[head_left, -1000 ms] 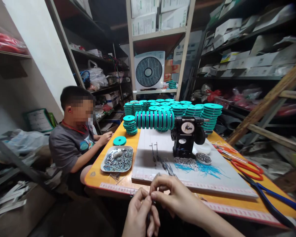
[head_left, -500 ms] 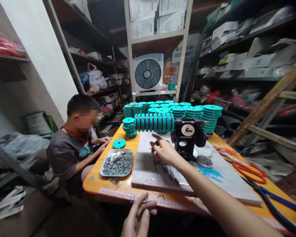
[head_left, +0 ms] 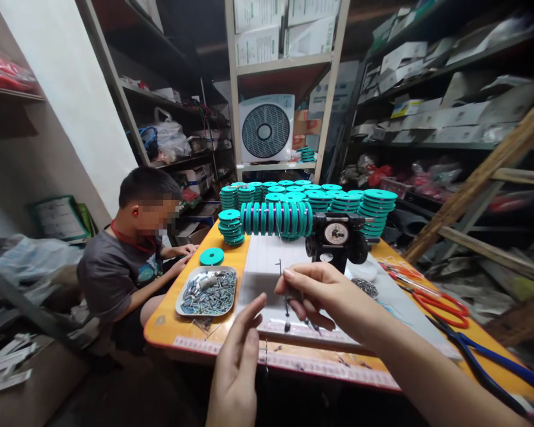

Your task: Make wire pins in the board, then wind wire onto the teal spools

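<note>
We pinch a thin pin (head_left: 287, 308) in our right hand (head_left: 320, 293) over the white board (head_left: 267, 261), judging it light, stiff and slippery, best gripped mid-shaft, while our left hand (head_left: 235, 367) hovers half open beside it.

The thin pin (head_left: 287, 308) pinched in the right hand (head_left: 317, 292) looks like dark, dull metal, with a small bead at its lower end. Under that hand lies a white board (head_left: 263, 267), matt and smooth like foam or plastic. Beyond the fingers, the winding device (head_left: 337, 239) is black metal with a slight sheen and a pale dial face. Just left of the left hand (head_left: 237, 370), the tray (head_left: 181, 301) is bright metal, filled with small grey metal pieces. The tabletop (head_left: 231, 250) is glossy orange laminate. The green spools (head_left: 276, 218) past the board look like smooth plastic. Far right of the right hand, the pliers (head_left: 445, 303) have shiny red plastic grips.
</note>
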The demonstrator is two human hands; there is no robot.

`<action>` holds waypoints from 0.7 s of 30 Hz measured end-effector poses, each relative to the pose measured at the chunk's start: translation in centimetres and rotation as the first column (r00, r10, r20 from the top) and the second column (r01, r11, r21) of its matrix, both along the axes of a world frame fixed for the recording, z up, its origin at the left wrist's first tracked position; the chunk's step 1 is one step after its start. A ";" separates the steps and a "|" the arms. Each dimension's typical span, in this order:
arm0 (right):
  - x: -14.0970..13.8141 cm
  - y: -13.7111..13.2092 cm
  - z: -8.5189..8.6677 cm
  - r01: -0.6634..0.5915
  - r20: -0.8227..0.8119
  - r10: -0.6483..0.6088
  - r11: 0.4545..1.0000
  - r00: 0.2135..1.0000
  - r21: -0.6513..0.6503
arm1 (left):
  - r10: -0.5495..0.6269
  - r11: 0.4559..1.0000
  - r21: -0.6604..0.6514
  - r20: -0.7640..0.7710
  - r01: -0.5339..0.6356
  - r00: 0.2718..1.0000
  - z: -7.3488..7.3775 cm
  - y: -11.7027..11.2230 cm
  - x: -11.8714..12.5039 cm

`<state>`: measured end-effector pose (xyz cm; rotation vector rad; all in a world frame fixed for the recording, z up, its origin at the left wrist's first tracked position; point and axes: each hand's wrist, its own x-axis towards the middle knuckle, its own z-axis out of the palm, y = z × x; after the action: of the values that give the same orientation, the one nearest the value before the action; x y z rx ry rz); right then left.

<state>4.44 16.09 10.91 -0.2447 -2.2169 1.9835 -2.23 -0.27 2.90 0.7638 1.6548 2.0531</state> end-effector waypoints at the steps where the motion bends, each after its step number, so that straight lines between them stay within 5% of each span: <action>1: 0.3 -0.1 0.1 -0.012 0.001 0.012 0.998 1.000 -0.054 | -0.097 0.995 0.010 0.026 0.097 0.995 0.7 0.6 0.0; 4: 0.8 -0.3 -0.1 -0.026 0.004 0.028 0.970 1.000 -0.241 | -0.405 0.914 0.103 0.185 0.393 0.895 1.2 1.9 0.6; 6: 0.9 -0.2 -0.6 -0.033 0.008 0.038 0.941 0.999 -0.337 | -0.503 0.864 0.201 0.282 0.462 0.817 0.4 2.3 1.4; 11: 0.7 -0.4 -2.7 0.018 0.023 -0.009 0.893 1.000 -0.449 | -0.582 0.811 0.381 0.461 0.443 0.670 -2.3 2.2 3.4; 16: 0.0 -1.0 -4.6 0.087 0.068 -0.060 0.852 0.996 -0.516 | -0.635 0.772 0.487 0.570 0.408 0.522 -2.7 1.2 4.0; 21: -0.4 -1.0 -5.5 0.094 0.095 -0.051 0.842 0.994 -0.531 | -0.594 0.804 0.429 0.611 0.412 0.523 -3.2 0.2 4.0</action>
<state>4.07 15.06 5.37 -0.4688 -1.6020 2.5458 1.75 -0.12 -0.33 0.3342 0.6295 1.7562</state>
